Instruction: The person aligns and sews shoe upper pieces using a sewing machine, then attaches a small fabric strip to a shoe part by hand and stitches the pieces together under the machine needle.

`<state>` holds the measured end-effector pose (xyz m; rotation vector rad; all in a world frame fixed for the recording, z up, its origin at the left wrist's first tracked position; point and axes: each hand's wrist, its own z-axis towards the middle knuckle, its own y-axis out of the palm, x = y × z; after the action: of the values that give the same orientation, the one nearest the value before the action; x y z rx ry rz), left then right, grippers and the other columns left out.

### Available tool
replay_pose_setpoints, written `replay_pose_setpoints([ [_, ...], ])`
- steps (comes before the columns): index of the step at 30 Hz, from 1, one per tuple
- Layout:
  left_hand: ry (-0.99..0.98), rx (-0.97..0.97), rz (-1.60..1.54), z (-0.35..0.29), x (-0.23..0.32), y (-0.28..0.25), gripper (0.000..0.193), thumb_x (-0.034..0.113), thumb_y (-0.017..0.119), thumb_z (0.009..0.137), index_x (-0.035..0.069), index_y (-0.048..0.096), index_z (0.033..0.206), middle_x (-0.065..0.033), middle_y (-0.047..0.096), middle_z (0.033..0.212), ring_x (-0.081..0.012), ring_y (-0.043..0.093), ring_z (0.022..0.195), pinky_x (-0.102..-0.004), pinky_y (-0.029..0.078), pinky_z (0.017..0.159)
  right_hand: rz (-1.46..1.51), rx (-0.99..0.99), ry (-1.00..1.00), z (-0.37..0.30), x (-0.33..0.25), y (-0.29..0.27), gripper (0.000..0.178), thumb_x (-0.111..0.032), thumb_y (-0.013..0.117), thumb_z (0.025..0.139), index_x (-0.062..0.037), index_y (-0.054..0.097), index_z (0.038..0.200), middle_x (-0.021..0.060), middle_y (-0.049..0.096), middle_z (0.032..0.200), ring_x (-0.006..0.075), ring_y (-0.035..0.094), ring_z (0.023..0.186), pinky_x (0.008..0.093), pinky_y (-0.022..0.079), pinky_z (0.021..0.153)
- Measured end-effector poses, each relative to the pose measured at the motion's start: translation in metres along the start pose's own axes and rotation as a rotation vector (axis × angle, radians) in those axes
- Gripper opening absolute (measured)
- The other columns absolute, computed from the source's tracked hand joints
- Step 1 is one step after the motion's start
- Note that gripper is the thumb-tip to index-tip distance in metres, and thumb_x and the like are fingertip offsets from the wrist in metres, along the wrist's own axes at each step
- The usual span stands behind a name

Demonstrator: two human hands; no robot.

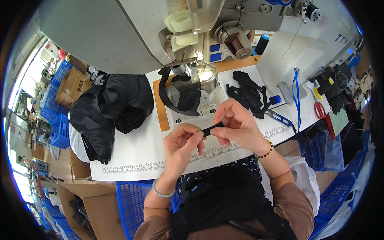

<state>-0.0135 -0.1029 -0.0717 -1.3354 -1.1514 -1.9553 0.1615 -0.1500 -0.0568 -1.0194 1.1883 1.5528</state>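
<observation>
Between my two hands is a short strip of black fabric [212,129], held level above the front of the white sewing table [136,155]. My left hand [182,144] pinches its left end between thumb and fingers. At the other end, my right hand [235,126] grips the strip, thumb on top. Just beyond my hands stands the sewing machine's lit needle area [206,74], where a curved black fabric piece [188,102] lies on the metal plate. Several black fabric strips [248,90] lie to the right of the plate.
A pile of black garments [116,104] covers the table's left side. Blue-handled thread snips [282,118] lie at the right, near red-handled scissors [320,110] by the edge. Blue crates [132,204] and an open cardboard box [94,204] stand below. The machine head [100,32] overhangs the back.
</observation>
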Motion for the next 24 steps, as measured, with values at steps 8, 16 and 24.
replay_pose_setpoints([
  [8,-0.208,-0.246,0.334,0.017,0.035,-0.002,0.013,0.004,0.059,0.082,-0.007,0.054,0.087,-0.0092,0.059,0.074,-0.0126,0.058,0.061,-0.0230,0.049,0.056,-0.048,-0.048,0.011,0.004,-0.014,0.002,0.026,0.003,0.056,0.081,-0.0056,0.041,0.101,0.0033,0.054,0.079,0.0066,0.053,0.057,0.0181,0.040,0.045],
  [16,-0.204,-0.189,0.268,0.021,0.043,-0.001,0.012,0.003,0.059,0.082,-0.007,0.055,0.086,-0.0089,0.059,0.071,-0.0122,0.058,0.060,-0.0242,0.050,0.054,-0.137,-0.010,-0.061,0.013,-0.019,0.005,0.028,0.002,0.056,0.081,-0.0049,0.040,0.103,0.0028,0.052,0.083,0.0071,0.054,0.064,0.0196,0.044,0.049],
  [24,-0.121,-0.090,0.368,0.030,0.065,-0.001,0.008,-0.001,0.057,0.078,-0.008,0.055,0.083,-0.0095,0.056,0.066,-0.0128,0.054,0.049,-0.0224,0.043,0.042,-0.169,0.085,-0.084,0.020,-0.018,0.009,0.023,-0.006,0.055,0.084,-0.0041,0.037,0.098,0.0050,0.052,0.087,0.0101,0.057,0.068,0.0195,0.045,0.041],
])
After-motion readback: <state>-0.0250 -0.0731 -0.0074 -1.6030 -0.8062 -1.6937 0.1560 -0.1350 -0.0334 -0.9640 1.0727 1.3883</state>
